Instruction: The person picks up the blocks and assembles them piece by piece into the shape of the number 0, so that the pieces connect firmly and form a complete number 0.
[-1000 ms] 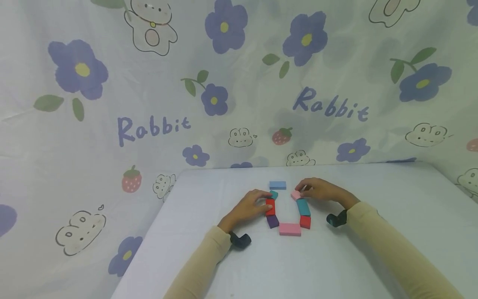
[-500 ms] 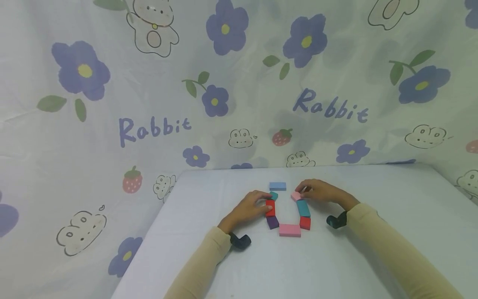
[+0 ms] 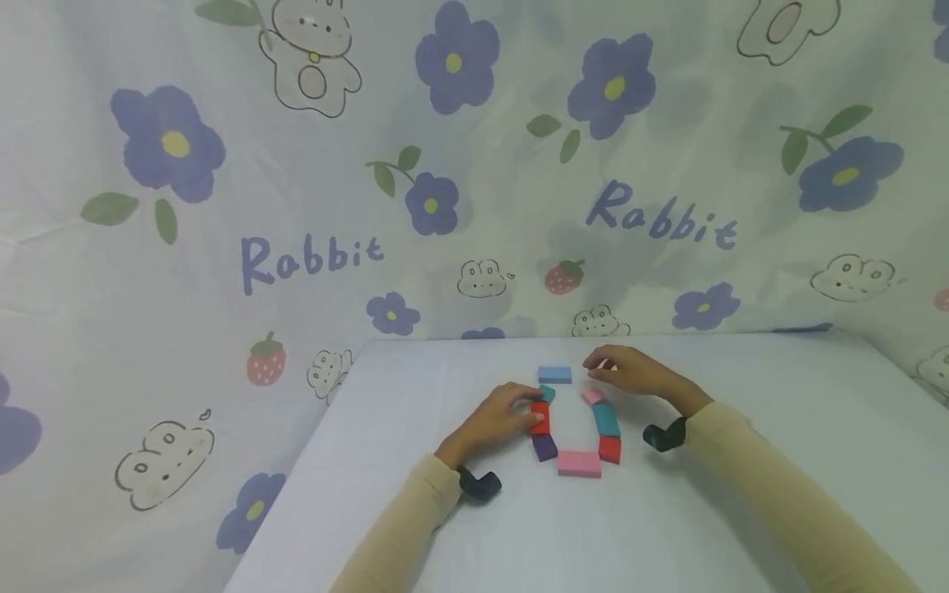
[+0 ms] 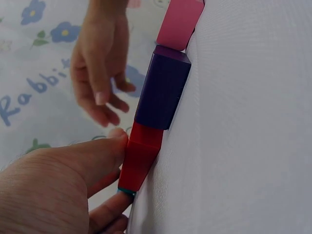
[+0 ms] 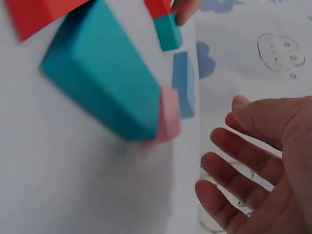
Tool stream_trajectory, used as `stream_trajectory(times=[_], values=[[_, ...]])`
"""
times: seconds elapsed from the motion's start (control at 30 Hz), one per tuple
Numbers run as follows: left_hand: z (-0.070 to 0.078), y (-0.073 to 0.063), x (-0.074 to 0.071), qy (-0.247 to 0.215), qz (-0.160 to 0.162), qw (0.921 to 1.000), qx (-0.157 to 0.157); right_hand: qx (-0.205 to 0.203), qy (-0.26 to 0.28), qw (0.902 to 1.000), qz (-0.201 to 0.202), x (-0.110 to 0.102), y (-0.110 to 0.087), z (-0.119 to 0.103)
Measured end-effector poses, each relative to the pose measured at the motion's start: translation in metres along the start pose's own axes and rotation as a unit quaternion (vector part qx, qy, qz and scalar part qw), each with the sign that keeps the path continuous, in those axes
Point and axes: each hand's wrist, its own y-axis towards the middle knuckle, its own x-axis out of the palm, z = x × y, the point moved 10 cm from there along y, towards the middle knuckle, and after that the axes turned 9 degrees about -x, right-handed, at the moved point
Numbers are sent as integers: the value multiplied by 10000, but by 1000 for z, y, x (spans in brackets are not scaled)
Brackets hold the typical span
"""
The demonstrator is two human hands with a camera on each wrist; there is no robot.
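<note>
Several coloured blocks form a ring on the white table. My left hand (image 3: 495,414) is at the ring's left side, its thumb against the red oblong block (image 3: 540,418) and a fingertip at the small teal block (image 3: 547,393). In the left wrist view, thumb and fingers touch from the same side; fingertips are partly hidden. My right hand (image 3: 630,371) hovers free, fingers spread and apart from the small pink block (image 3: 592,396). That block adjoins the long teal block (image 3: 607,420). At the back, the light blue block (image 3: 554,375) lies separated from both sides.
A purple block (image 3: 544,448), a long pink block (image 3: 579,464) and a red block (image 3: 610,450) make up the ring's near end. Behind the table (image 3: 704,527) hangs a patterned cloth (image 3: 311,181).
My right hand has let go of the small pink block and risen slightly away from it. My left hand keeps its place by the red and teal blocks.
</note>
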Motion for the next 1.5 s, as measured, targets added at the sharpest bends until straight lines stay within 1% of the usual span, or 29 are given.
stream_trajectory(times=[0.07, 0.13, 0.23, 0.3, 0.37, 0.5, 0.6, 0.73, 0.83, 1.03, 1.17, 1.3, 1.4, 1.5], values=[[0, 0, 1, -61, -33, 10000, -19, -174, -143, 9997, 9, -2, 6, -11], [0, 0, 2, -82, -58, 9999, -33, -308, -370, 9988, -76, -3, 13, -22], [1, 1, 0, -26, 6, 10000, -6, -584, -688, 9957, -220, -2, 24, -38], [2, 2, -2, 35, 66, 10000, 16, -664, -861, 9936, -319, -1, 32, -44], [3, 2, -3, 60, 117, 9999, 105, -678, -1027, 9915, -412, 3, 38, -47], [4, 2, -4, 20, 95, 9998, 163, -584, -1280, 9881, -620, 14, 50, -48], [3, 1, -5, 19, 97, 9998, 164, -687, -1383, 9853, -731, 21, 57, -53], [4, 2, -7, 31, 150, 9996, 234, -749, -1485, 9826, -826, 27, 62, -58], [4, 4, -6, 39, 154, 9996, 245, -639, -1561, 9818, -871, 31, 63, -57], [0, 4, 0, 50, 88, 9997, 207, -501, -1770, 9796, -809, 41, 63, -49], [-1, 2, 2, 94, 101, 9998, 174, -567, -1936, 9772, -667, 44, 64, -47], [0, 1, -1, 143, 163, 9996, 153, -731, -2004, 9761, -419, 37, 64, -52], [0, -1, -1, 153, 134, 9997, 99, -730, -1996, 9768, -246, 29, 62, -53], [-1, -2, -2, 160, 127, 9998, 23, -769, -1912, 9783, -197, 23, 59, -55]])
